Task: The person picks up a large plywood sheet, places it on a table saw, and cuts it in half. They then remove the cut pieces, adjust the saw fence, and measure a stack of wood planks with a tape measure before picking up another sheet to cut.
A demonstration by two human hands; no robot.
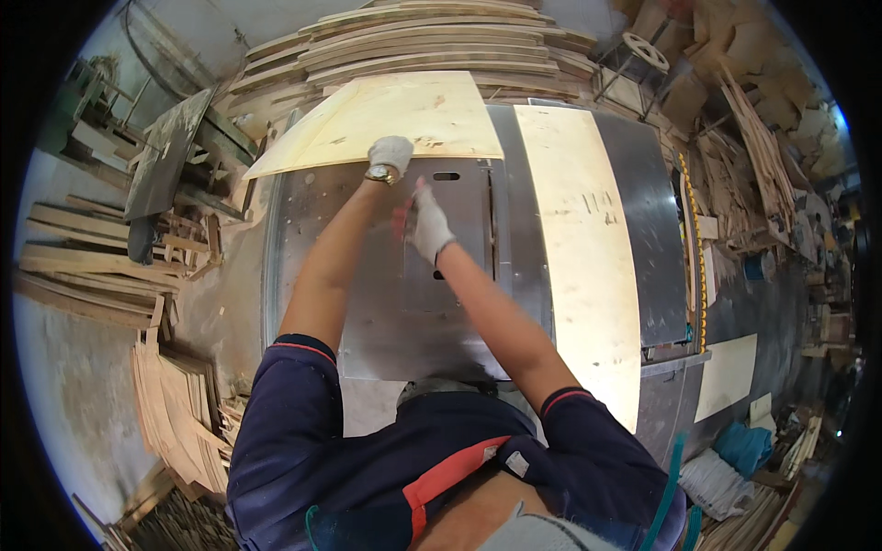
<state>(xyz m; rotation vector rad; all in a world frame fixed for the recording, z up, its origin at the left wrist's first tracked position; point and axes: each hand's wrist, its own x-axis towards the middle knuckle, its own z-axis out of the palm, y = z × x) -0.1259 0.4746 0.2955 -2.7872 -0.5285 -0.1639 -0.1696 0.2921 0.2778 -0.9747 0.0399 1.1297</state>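
Note:
My left hand (390, 154), in a white work glove with a gold watch at the wrist, is closed at the near edge of a pale plywood sheet (395, 108). That sheet lies at the far side of a grey metal machine table (367, 321), and its near edge runs slantwise. My right hand (428, 228), gloved in white with reddish fingers, hovers over the table, a little blurred. Its fingers are apart and hold nothing. Just right of it, a narrow slot (491, 220) runs through the table top. The fingertips of my left hand are hidden.
A long plywood strip (588, 239) lies along the table's right side. Behind the table are stacked boards (432, 46). Wood pieces (83, 257) are piled at the left, and a yellow chain-like strip (695, 248) edges the right. A blue bag (744, 447) sits at the lower right.

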